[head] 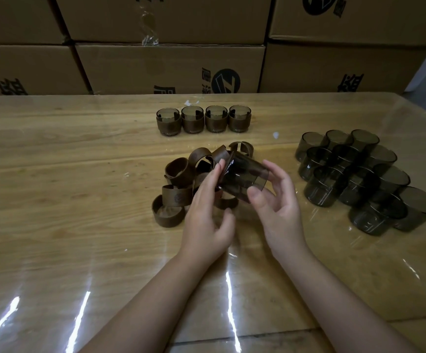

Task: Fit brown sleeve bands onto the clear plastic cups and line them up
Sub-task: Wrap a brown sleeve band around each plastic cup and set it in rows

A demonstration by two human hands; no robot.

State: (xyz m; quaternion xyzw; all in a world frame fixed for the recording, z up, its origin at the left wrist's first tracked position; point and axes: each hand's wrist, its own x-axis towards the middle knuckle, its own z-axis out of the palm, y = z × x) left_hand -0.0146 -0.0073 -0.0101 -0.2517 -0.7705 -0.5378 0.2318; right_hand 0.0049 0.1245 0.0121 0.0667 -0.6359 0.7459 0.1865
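Observation:
A smoky clear plastic cup (245,178) lies tilted on its side between my hands, above the table. My right hand (276,210) grips its open end with thumb and fingers. My left hand (206,212) pinches the cup's base end, where a brown sleeve band (225,155) sits at the fingertips. A pile of loose brown bands (175,194) lies just left of and behind my hands. Several banded cups (203,119) stand in a row farther back. Bare cups (359,179) cluster at the right.
The wooden table (66,174) is covered with shiny clear film. Stacked cardboard boxes (168,64) form a wall along its far edge. The table's right corner shows at the upper right.

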